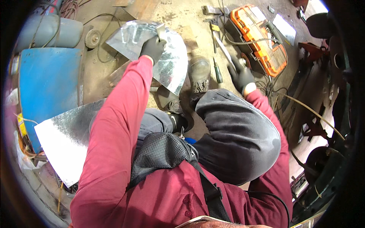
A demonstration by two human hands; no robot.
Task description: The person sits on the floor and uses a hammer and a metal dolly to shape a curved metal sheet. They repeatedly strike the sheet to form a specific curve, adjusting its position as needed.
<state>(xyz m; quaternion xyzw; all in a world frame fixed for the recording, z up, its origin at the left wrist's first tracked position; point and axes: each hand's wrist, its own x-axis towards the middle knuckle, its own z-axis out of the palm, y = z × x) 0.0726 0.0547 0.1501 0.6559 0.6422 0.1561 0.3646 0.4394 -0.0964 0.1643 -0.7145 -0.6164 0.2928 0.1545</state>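
Observation:
My left hand point(152, 49), in a black glove, is closed around a small pale metal piece point(161, 32). It rests over a shiny sheet-metal piece point(173, 62) with a rounded outer edge, lying on the floor before my boots. My right hand point(242, 78), also gloved in black, is out to the right, smeared by motion. A long, pale bar-shaped tool point(223, 48) runs into its grip between thumb and fingers; its exact kind is blurred. Left of that hand lies a screwdriver point(217, 70) with a dark green handle. A dark hammer point(213, 28) lies farther off.
An orange and black toolbox point(258, 41) stands beyond my right hand, a cable across it. At left are a blue metal panel point(51, 91), a grey cylinder point(57, 32) and a small wheel point(92, 38). Another bright metal sheet point(62, 140) lies by my left arm.

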